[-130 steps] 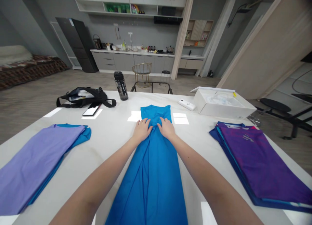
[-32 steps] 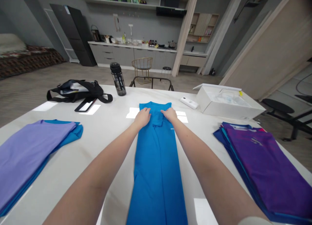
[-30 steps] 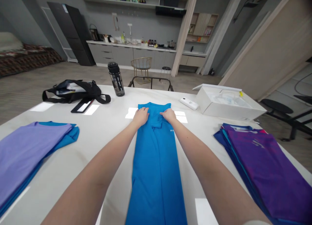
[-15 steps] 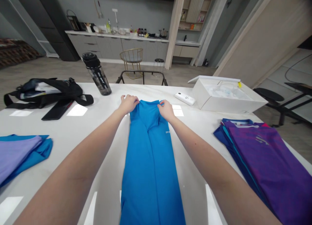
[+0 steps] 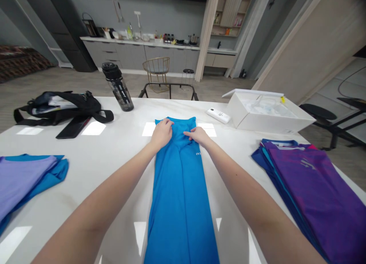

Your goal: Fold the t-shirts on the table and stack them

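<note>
A long blue shirt, folded into a narrow strip, runs down the middle of the white table towards me. My left hand lies on the strip's far end, with its fingers reaching the top edge. My right hand rests beside it on the same end, fingers stretched out to the left over a small crease. Both hands press on the cloth and neither grips it. White lettering shows just under my right wrist.
Folded purple and blue shirts are stacked at the right, and a lilac and blue stack lies at the left. At the far side are a black bag, a dark bottle, a white remote and an open white box.
Half a second ago both hands pinched the far corners of the blue shirt. They have since let go, come closer together and now lie flat on the cloth.
</note>
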Available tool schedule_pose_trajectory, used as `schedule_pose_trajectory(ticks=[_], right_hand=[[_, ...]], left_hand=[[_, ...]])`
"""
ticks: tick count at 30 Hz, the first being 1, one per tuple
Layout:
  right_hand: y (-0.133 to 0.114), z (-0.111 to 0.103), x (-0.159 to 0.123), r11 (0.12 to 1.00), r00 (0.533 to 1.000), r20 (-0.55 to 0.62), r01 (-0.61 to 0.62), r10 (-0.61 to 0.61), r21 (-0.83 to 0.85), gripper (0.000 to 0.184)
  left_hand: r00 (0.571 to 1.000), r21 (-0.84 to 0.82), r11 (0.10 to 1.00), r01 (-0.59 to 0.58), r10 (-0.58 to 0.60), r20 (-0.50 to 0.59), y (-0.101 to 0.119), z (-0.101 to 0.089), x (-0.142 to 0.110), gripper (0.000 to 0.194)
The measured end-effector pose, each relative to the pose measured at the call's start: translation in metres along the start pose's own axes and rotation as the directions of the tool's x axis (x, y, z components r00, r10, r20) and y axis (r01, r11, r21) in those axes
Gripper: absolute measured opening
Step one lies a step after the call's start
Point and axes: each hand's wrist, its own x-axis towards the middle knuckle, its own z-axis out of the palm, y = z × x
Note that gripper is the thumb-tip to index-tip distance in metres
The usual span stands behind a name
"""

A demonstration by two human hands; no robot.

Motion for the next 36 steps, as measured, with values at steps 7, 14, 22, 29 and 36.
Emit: schedule_pose_trajectory(ticks=[7,14,22,29,36], right_hand=[[0.0,0.008,-0.026,0.971,0.996,-0.039,0.07,-0.081,-0.229,0.043],[-0.003,0.012,-0.057,0.913,0.963,-0.224,0.052,-0.153,-0.405,0.024],[0.009,0.019,-0.142,0.717,0.839,-0.029,0.445,-0.543,-0.537,0.029],[0.054,0.047,-0.239,0.658,0.764,0.166,0.628,-0.624,-0.415,0.046],[0.068,0.05,-0.317,0.684,0.812,0.209,0.575,-0.545,-0.449,0.053]], left_hand=[[0.993,0.064,0.998,-0.003,-0.005,0.116,0.051,0.0,-0.06,0.045],[0.971,0.07,0.998,-0.002,-0.015,0.239,0.075,0.002,-0.105,0.059],[0.969,0.113,0.993,0.018,-0.045,0.245,0.107,-0.027,-0.177,0.062],[0.957,0.115,0.992,-0.049,0.013,0.291,0.139,-0.05,-0.269,0.065],[0.966,0.113,0.992,-0.05,0.019,0.259,0.17,-0.072,-0.338,0.064]])
